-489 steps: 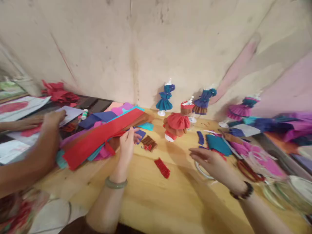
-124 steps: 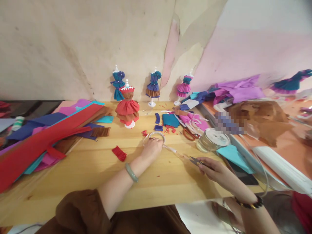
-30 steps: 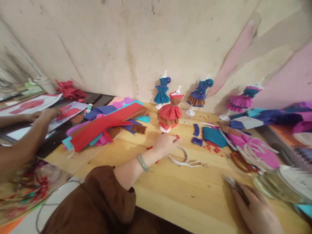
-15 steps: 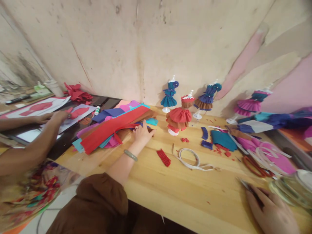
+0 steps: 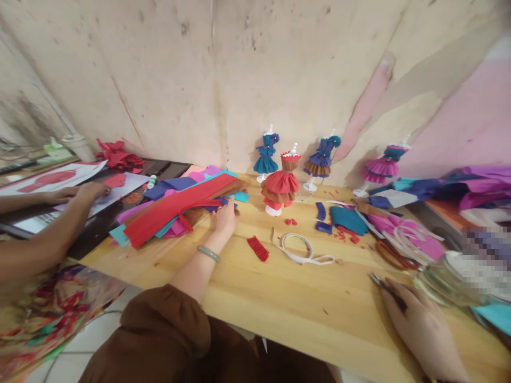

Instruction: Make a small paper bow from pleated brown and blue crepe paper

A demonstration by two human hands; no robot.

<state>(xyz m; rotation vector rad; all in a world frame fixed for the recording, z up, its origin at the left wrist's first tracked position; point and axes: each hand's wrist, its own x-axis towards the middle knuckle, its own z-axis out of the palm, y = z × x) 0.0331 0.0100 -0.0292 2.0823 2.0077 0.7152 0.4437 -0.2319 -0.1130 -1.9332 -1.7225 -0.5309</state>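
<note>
Reaches with the left hand [image 5: 224, 219] to the right end of a loose stack of colored sheets [image 5: 149, 206], with one finger straightened forward and others bent down at a dark-blue piece [image 5: 209, 207] under a broad red strip [image 5: 179, 210]. Cannot tell those fingers apart or together, with the tips partly hidden. Wears a pale green bangle [image 5: 208, 253] on that wrist. Grips small scissors [image 5: 385, 288] in the right hand [image 5: 419, 327], with the fingers clamped on the dark handles, points aimed forward and left, at the right side of the desk [image 5: 279, 298], just beside a glass jar [image 5: 433, 284]. Near the jar, farther back, reddish-handled scissors [image 5: 393, 258].

Between the two hands, a pleated red piece [image 5: 257, 249] and, to its right, a coil of white ribbon [image 5: 298, 259] with loose ends. Behind these, a small red bow [image 5: 290, 222] in front of a red-and-brown miniature dress [image 5: 280, 183], upright on a white stand. By the wall, three more miniature dresses [image 5: 320, 159]. Right of the bow, two navy scraps [image 5: 320, 211] and a teal piece [image 5: 349, 220].

At far left, a co-worker's hand [image 5: 93, 192] on a pale sheet [image 5: 133, 186], near a glue stick [image 5: 151, 182].
</note>
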